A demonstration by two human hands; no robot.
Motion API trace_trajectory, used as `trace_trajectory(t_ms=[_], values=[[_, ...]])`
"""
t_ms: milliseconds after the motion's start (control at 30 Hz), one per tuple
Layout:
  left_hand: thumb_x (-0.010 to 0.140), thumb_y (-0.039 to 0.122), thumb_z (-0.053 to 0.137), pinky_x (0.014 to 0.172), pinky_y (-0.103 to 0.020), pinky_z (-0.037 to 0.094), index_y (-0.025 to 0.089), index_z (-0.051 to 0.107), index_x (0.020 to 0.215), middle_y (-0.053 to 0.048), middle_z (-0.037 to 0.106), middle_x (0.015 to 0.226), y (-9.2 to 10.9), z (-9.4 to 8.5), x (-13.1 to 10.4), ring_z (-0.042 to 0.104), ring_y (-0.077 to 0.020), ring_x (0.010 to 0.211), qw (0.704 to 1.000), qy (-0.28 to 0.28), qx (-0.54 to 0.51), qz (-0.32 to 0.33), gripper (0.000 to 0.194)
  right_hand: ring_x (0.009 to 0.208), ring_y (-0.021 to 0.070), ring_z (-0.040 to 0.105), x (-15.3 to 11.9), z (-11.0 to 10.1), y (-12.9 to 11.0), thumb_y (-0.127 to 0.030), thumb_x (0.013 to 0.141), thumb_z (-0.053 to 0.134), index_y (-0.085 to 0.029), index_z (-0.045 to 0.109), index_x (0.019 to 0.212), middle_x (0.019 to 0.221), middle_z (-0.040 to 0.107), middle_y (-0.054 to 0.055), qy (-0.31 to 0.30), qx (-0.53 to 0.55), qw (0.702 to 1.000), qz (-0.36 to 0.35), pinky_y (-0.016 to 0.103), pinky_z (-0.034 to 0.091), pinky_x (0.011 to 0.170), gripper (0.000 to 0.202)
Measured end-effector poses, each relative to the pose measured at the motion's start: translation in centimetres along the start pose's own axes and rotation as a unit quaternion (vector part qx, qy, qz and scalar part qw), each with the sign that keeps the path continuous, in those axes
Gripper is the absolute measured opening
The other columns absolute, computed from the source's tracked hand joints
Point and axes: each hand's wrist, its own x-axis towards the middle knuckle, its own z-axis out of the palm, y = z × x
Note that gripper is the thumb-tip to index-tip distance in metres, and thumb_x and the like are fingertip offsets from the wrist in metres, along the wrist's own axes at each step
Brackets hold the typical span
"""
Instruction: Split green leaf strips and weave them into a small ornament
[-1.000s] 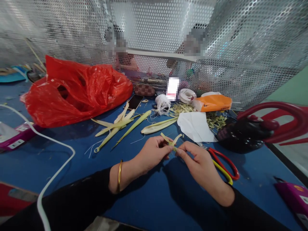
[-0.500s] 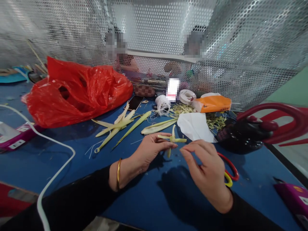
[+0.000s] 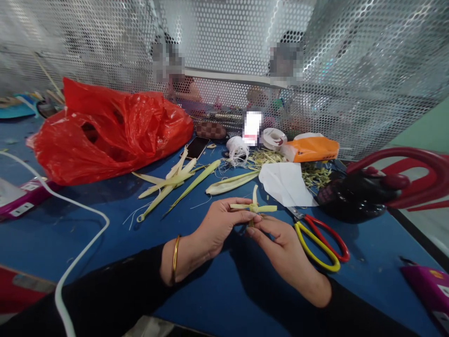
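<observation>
A small cross-shaped knot of pale green corn husk strips [image 3: 255, 206] is held up in front of me, its ends sticking out up, left, right and down. My left hand [image 3: 224, 217], with a gold bangle at the wrist, pinches it near the middle. My right hand [image 3: 280, 241] has thumb and forefinger closed on its lower end, and the fingertips of both hands nearly meet. Scissors [image 3: 315, 243] with one red and one yellow handle lie just right of my right hand. Loose corn husks [image 3: 168, 180] are spread beyond my left hand.
A red plastic bag [image 3: 115, 131] fills the back left of the blue table [image 3: 196, 299]. White thread [image 3: 238, 152], white paper [image 3: 287, 182] and an orange tissue pack [image 3: 312, 150] lie behind. At right stands a dark glossy pot-like object [image 3: 354, 196]. A white cable [image 3: 94, 213] crosses the left.
My right hand has moved left and closed on the lower end of the husk knot. The scissors now show fully. My left hand keeps its pinch.
</observation>
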Motion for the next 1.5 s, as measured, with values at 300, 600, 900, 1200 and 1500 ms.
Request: trace_trajectory(t_ms=[300,600,900,1200,1500], values=[[0.070,0.019,0.074,0.065,-0.024,0.049,0.011,0.066,0.092,-0.007,0.072,0.069,0.8,-0.4,0.6,0.066,-0.0130,0.063,0.999,0.022,0.033,0.012,0.025,0.075,0.0184,0.056,-0.2,-0.8,0.0,-0.023,0.095,0.049,-0.019,0.060,0.078,0.075,0.060,0.003,0.056,-0.201,0.971,-0.116,0.034,0.042,0.072,0.020],[0.077,0.035,0.066,0.056,-0.021,0.043,0.012,0.069,0.079,-0.001,0.062,0.067,0.8,-0.2,0.0,0.056,-0.0086,0.055,0.992,-0.042,0.120,-0.005,0.024,0.080,0.0202,0.061,0.8,-1.9,0.8,-0.024,0.088,0.064,-0.021,0.063,0.092,0.085,0.069,0.003,0.103,-0.314,0.923,-0.198,0.039,0.042,0.084,0.005],[0.077,0.021,0.052,0.050,-0.024,0.045,0.011,0.068,0.095,-0.001,0.061,0.064,1.4,-0.4,0.1,0.056,-0.0110,0.048,0.992,-0.064,0.088,-0.064,0.026,0.080,0.0213,0.061,0.8,-1.5,1.3,-0.019,0.085,0.061,-0.019,0.057,0.089,0.082,0.067,0.004,0.106,-0.283,0.943,-0.142,0.036,0.043,0.077,0.005],[0.081,0.031,0.054,0.044,-0.021,0.027,0.015,0.066,0.068,0.007,0.038,0.043,1.7,-0.6,0.5,0.032,-0.0063,0.040,0.981,-0.046,0.188,-0.005,0.024,0.063,0.0149,0.061,1.4,-1.6,0.4,-0.036,0.077,0.067,-0.017,0.060,0.084,0.069,0.065,0.001,0.079,0.117,0.980,0.141,0.027,0.049,0.062,0.021],[0.074,0.028,0.069,0.055,-0.021,0.040,0.013,0.071,0.085,-0.003,0.066,0.066,1.3,-0.4,0.5,0.059,-0.0101,0.058,0.974,-0.022,0.223,-0.032,0.019,0.064,0.0147,0.062,1.3,-1.3,0.4,-0.034,0.081,0.062,-0.017,0.063,0.085,0.071,0.066,0.001,0.062,0.078,0.988,0.122,0.027,0.049,0.064,0.018]])
